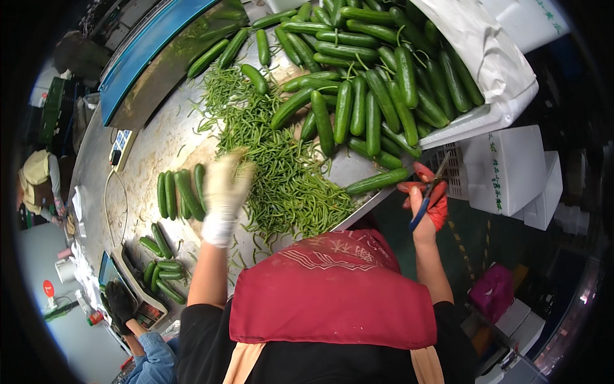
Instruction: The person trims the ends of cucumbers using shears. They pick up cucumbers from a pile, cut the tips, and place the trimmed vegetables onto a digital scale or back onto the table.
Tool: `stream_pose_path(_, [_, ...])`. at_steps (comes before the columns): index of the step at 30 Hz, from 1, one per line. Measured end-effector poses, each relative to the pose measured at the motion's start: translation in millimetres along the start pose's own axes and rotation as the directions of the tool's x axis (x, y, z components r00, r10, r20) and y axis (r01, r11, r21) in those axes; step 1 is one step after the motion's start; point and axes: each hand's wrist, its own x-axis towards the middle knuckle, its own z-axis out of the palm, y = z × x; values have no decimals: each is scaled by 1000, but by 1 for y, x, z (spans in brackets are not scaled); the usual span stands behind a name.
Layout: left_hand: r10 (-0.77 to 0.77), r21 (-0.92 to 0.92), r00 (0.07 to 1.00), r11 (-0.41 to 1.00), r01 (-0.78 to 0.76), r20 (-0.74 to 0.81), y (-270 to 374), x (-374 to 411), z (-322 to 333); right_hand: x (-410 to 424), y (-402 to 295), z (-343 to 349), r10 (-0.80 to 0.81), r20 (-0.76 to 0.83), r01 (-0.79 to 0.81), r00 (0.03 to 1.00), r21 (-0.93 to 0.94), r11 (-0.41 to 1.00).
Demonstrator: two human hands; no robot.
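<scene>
My left hand (225, 187), in a pale glove with a white cuff, is blurred over the metal table beside a small row of cucumbers (188, 192); whether it holds anything cannot be told. A heap of thin green cut stems (288, 182) lies just right of it. My right hand (426, 204), with red coverings on the fingers, holds scissors (431, 187) with a blue handle, blades pointing up, just past the table's edge. Near their tips one cucumber (376, 181) lies at the edge. A large pile of cucumbers (379, 81) spills from a white foam box (508, 103) at the upper right.
A blue-edged metal unit (158, 62) stands at the upper left, near a power strip (122, 150) with a cable. At the lower left, a co-worker's black-gloved hands (120, 302) are at a scale (139, 293). Foam boxes (511, 168) stand on the right. Another person (41, 177) is farther left.
</scene>
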Motion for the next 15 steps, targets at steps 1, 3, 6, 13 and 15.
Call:
stream_pose_path(1, [68,-199,982,980,-33,174,41,8,15,-1,3,1,-14,16,14,1000,-3,1000])
stream_pose_path(3, [353,-217,900,928,-302,256,79,5,73,-5,2,14,-44,28,42,999,62,997])
stream_pose_path(6, [451,-6,711,846,-533,539,131,16,120,-10,1,21,1,114,-6,993,44,999])
stream_pose_path(13, [244,-505,918,861,-56,314,102,7,87,-28,11,6,121,51,-127,991,133,983])
stream_pose_path(15, [-126,-653,941,691,310,314,86,20,91,-27,14,14,144,88,-157,986,167,973])
